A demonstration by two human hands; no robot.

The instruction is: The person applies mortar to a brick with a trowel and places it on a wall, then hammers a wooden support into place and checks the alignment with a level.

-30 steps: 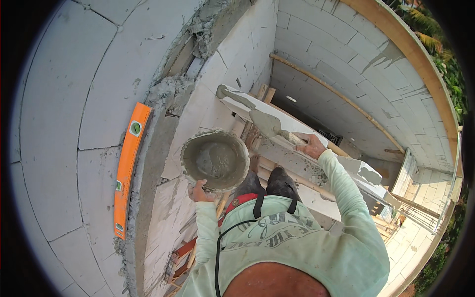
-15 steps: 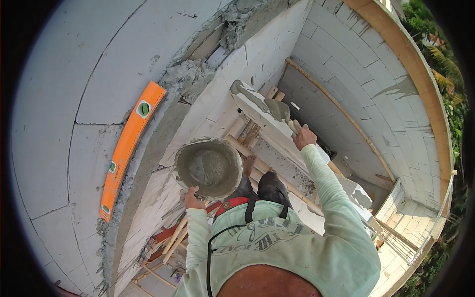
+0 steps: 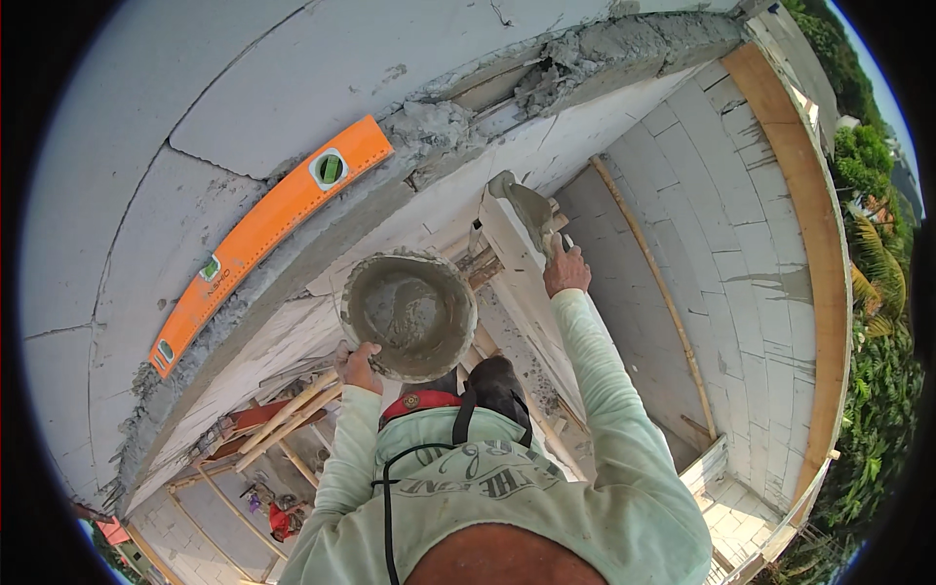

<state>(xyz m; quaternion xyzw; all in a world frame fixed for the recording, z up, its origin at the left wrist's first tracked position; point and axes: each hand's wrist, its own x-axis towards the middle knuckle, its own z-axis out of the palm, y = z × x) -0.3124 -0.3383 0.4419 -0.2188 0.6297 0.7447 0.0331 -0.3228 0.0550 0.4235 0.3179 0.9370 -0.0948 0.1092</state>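
Note:
My left hand (image 3: 359, 366) is closed on the rim of a round, mortar-crusted bucket (image 3: 408, 307) with wet grey mortar inside. My right hand (image 3: 568, 265) grips a trowel (image 3: 533, 216) by its handle, its mortar-coated blade over the upper end of a white block ledge (image 3: 512, 249). Wet mortar lies along the top of that ledge. An orange spirit level (image 3: 258, 253) rests at the left along the edge of a wall of pale blocks (image 3: 127, 224), beside a strip of rough concrete (image 3: 458, 132).
My feet are mostly hidden above wooden poles. At the lower left are more poles (image 3: 292, 419) and small red shapes in a space below. A curved-looking block wall (image 3: 741, 292) with a bamboo pole (image 3: 648, 263) and wooden board (image 3: 790, 146) stands right, trees beyond.
The whole view has swung round, so the spirit level slants more. My right hand and trowel have moved toward the upper end of the white ledge; the bucket stays in my left hand.

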